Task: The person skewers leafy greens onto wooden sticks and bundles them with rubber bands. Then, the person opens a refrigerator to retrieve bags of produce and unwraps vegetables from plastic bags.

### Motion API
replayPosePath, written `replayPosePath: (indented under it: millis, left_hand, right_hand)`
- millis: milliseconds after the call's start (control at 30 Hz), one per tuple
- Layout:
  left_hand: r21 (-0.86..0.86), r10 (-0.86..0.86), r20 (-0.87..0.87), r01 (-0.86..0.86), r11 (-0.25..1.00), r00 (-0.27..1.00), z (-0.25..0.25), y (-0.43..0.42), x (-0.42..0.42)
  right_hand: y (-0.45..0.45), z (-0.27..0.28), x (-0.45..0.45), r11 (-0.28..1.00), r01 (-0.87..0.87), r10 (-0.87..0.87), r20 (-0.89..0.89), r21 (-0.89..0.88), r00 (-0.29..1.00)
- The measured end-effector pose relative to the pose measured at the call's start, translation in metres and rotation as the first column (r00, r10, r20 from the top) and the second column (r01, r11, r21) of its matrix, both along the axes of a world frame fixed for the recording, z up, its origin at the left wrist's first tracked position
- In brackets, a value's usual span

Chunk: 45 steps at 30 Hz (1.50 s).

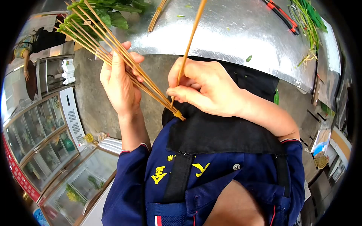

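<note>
My left hand (pixel 121 88) is closed around a bundle of thin bamboo skewers (pixel 103 33) that slants from upper left to lower right. Green vegetable pieces (pixel 77 8) sit on the far ends of the skewers. Near my apron, a yellow rubber band (pixel 178 113) is wrapped around the bundle's lower ends. My right hand (pixel 211 87) pinches a single bamboo skewer (pixel 193 33) between thumb and fingers, nearly upright. Its lower end reaches the bundle just above the band; whether it is under the band I cannot tell. The top of this skewer is out of view.
A metal table (pixel 222 41) lies ahead, with leafy greens (pixel 118 19), more skewers (pixel 157 16), a red-and-black handled tool (pixel 282 17) and rooted green stalks (pixel 307 28). A knife (pixel 316 88) is at its right edge. Glass-door fridges (pixel 41 132) and another person (pixel 26 49) are on the left.
</note>
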<state>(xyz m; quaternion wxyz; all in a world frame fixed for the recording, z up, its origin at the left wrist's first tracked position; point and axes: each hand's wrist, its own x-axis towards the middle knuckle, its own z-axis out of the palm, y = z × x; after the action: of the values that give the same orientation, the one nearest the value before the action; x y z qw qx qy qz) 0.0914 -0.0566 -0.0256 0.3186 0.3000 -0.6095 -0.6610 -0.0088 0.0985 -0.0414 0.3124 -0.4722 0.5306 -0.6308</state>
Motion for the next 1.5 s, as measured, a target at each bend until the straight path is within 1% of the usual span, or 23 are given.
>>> replayPosePath:
  millis: [33, 67, 167, 200, 333, 433, 567, 600, 700, 800, 900, 933, 1033, 1067, 1167, 1200, 1300, 1333, 1433, 1500]
  left_hand:
    - [0.016, -0.004, -0.018, 0.004, 1.0, 1.0, -0.001, 0.001, 0.0]
    - [0.032, -0.008, -0.037, 0.01, 0.999, 0.999, -0.001, 0.002, 0.0]
    - [0.029, 0.015, -0.043, -0.013, 0.999, 0.999, 0.003, 0.005, -0.003]
    - [0.025, 0.018, -0.034, -0.017, 1.0, 0.999, 0.004, 0.006, -0.003]
    - [0.001, 0.023, 0.003, -0.023, 1.0, 1.0, 0.005, 0.005, -0.003]
    - [0.001, 0.028, 0.023, -0.028, 1.0, 0.999, 0.002, 0.002, -0.001]
    - [-0.017, 0.023, 0.052, -0.022, 1.0, 0.998, 0.0, 0.002, -0.001]
    - [-0.023, 0.021, 0.055, -0.02, 1.0, 0.998, -0.001, 0.003, -0.001]
    - [-0.034, 0.028, 0.061, -0.026, 0.999, 0.998, -0.001, 0.005, 0.0]
    - [-0.028, 0.058, 0.058, -0.056, 0.998, 0.997, -0.003, 0.009, 0.0]
    - [-0.01, 0.107, 0.046, -0.106, 0.994, 0.993, -0.005, 0.014, 0.001]
    - [-0.002, 0.123, 0.033, -0.123, 0.992, 0.992, -0.006, 0.016, 0.001]
    - [0.031, 0.156, 0.017, -0.157, 0.987, 0.988, -0.007, 0.023, 0.001]
    - [0.043, 0.165, 0.014, -0.165, 0.985, 0.986, -0.007, 0.024, 0.001]
    - [0.067, 0.136, -0.021, -0.135, 0.989, 0.99, -0.008, 0.024, 0.003]
    - [0.065, 0.149, -0.018, -0.148, 0.987, 0.989, -0.008, 0.025, 0.003]
    - [0.047, 0.176, -0.008, -0.176, 0.983, 0.984, -0.008, 0.027, 0.001]
    - [0.037, 0.179, 0.004, -0.179, 0.983, 0.984, -0.006, 0.026, 0.001]
    - [0.031, 0.149, 0.012, -0.15, 0.988, 0.989, -0.005, 0.027, 0.0]
    - [0.024, 0.126, 0.004, -0.126, 0.992, 0.992, -0.003, 0.025, -0.001]
  right_hand:
    - [-0.001, 0.0, 0.0, 1.0, -0.011, 0.011, 0.017, 0.001, 1.0]
    - [-0.002, 0.002, -0.001, 1.0, -0.01, 0.01, -0.009, 0.001, 1.0]
    - [-0.001, 0.006, -0.003, 0.992, -0.082, 0.094, -0.131, 0.09, 0.987]
    - [-0.001, 0.007, -0.002, 0.996, -0.07, 0.079, -0.162, 0.059, 0.984]
    - [0.0, -0.001, 0.002, 0.999, -0.035, 0.034, 0.026, 0.04, 0.999]
    - [0.002, 0.002, 0.002, 0.997, -0.025, 0.014, 0.131, 0.078, 0.991]
    - [0.002, -0.001, 0.004, 1.0, -0.008, 0.008, 0.025, 0.013, 1.0]
    - [0.003, 0.001, 0.004, 0.999, -0.018, 0.018, -0.003, 0.029, 1.0]
    - [0.005, 0.003, 0.003, 0.996, -0.07, 0.07, 0.003, 0.06, 0.998]
    - [0.003, -0.006, 0.006, 0.993, -0.083, 0.081, 0.025, 0.08, 0.996]
    - [0.002, -0.012, 0.009, 0.985, -0.132, 0.112, 0.169, 0.11, 0.979]
    - [0.002, -0.012, 0.008, 0.973, -0.179, 0.132, 0.285, 0.145, 0.949]
    - [-0.003, -0.013, 0.002, 0.916, -0.328, 0.223, 0.389, 0.23, 0.894]
    - [-0.005, -0.013, 0.004, 0.901, -0.347, 0.216, 0.424, 0.261, 0.88]
    - [-0.008, -0.005, 0.002, 0.883, -0.391, 0.334, 0.237, 0.259, 0.912]
    - [-0.009, -0.003, 0.002, 0.879, -0.397, 0.344, 0.224, 0.266, 0.912]
    - [-0.009, -0.019, 0.014, 0.878, -0.446, 0.432, 0.112, 0.174, 0.895]
    - [-0.006, -0.018, 0.013, 0.882, -0.428, 0.425, 0.055, 0.197, 0.903]
    - [-0.002, -0.015, 0.01, 0.883, -0.421, 0.427, 0.015, 0.21, 0.904]
    - [-0.005, -0.013, 0.008, 0.908, -0.365, 0.385, -0.066, 0.206, 0.92]
